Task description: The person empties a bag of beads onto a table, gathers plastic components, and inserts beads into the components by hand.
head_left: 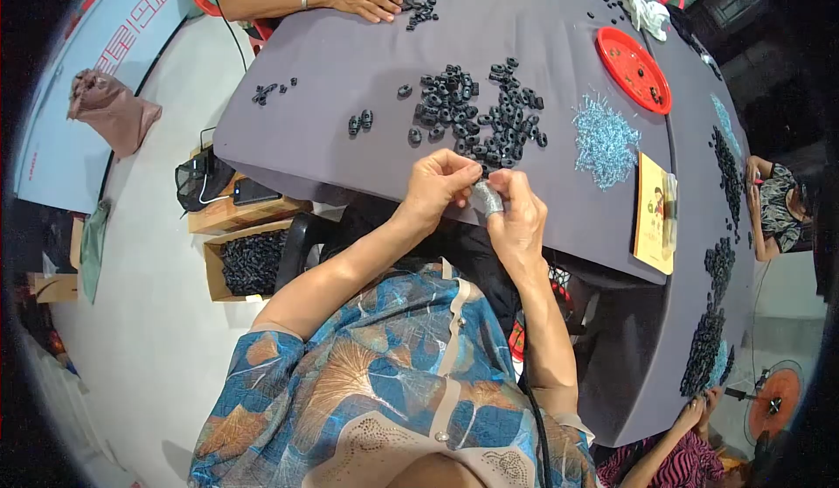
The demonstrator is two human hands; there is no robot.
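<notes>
My left hand (437,189) is closed in a pinch at the table's near edge, a small black plastic piece (484,172) at its fingertips. Close beside it, my right hand (519,219) is also closed, its fingertips meeting at the same piece. A silvery grey wrap (488,198) seems to cover the right thumb. Fingers hide most of the held piece. Just beyond both hands lies a heap of black oval plastic pieces (450,96) with holes. To the right is a pile of thin light-blue bits (605,141), too small to make out singly.
A red tray (634,70) and a yellow booklet (654,217) lie on the grey tablecloth (332,77). Across the table, another person's hand (367,0) touches black pieces. More people work along the right side. A box of black pieces (253,263) stands on the floor at left.
</notes>
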